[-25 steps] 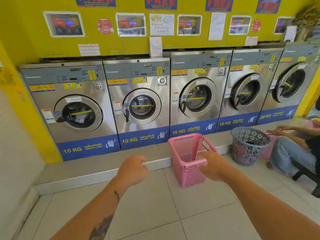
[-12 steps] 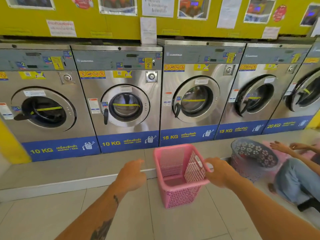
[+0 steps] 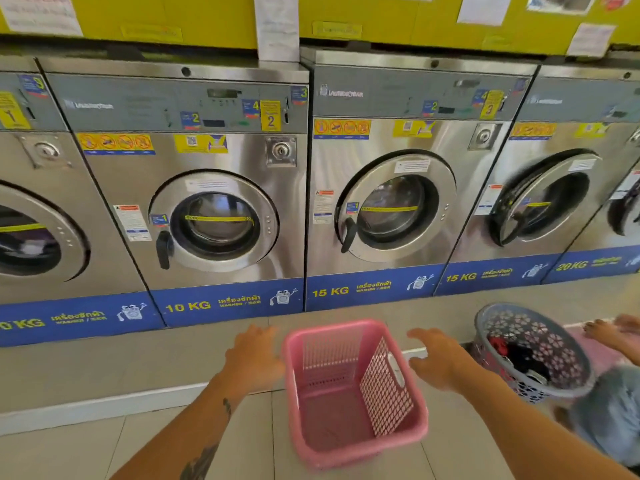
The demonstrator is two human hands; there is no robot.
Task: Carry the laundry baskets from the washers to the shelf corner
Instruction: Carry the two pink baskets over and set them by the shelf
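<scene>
An empty pink laundry basket (image 3: 349, 410) stands on the tiled floor before the washers. My left hand (image 3: 254, 358) is at the basket's left rim, fingers apart, touching or nearly touching it. My right hand (image 3: 438, 362) hovers open just right of its right rim, holding nothing. A round grey-blue basket (image 3: 540, 330) with flower cut-outs stands to the right, tilted, with dark and red clothes inside.
A row of steel front-load washers (image 3: 221, 202) sits on a raised tiled step (image 3: 104, 368) with a white edge. Another person sits on the floor at the right, hands (image 3: 613, 332) near the grey basket, jeans (image 3: 609, 414) at the lower right.
The view has closed in on the washers and the pink basket. My right hand has come off the basket's right rim and spread open; my left hand has moved to its left rim.
</scene>
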